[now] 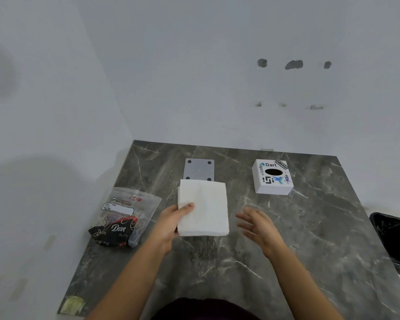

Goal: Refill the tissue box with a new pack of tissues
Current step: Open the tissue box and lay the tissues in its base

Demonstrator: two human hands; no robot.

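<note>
A white stack of tissues is held flat just above the middle of the dark marble table. My left hand grips its left edge, thumb on top. My right hand hovers open a little to the right of the stack, fingers spread, not touching it. The white tissue box, covered in stickers and with an oval hole on top, stands at the far right of the table. A grey flat plate with black dots at its corners lies behind the stack, partly hidden by it.
An empty-looking plastic tissue wrapper with "Dove" print lies at the left of the table. A black-lined bin stands off the table's right edge. White walls close in behind and to the left.
</note>
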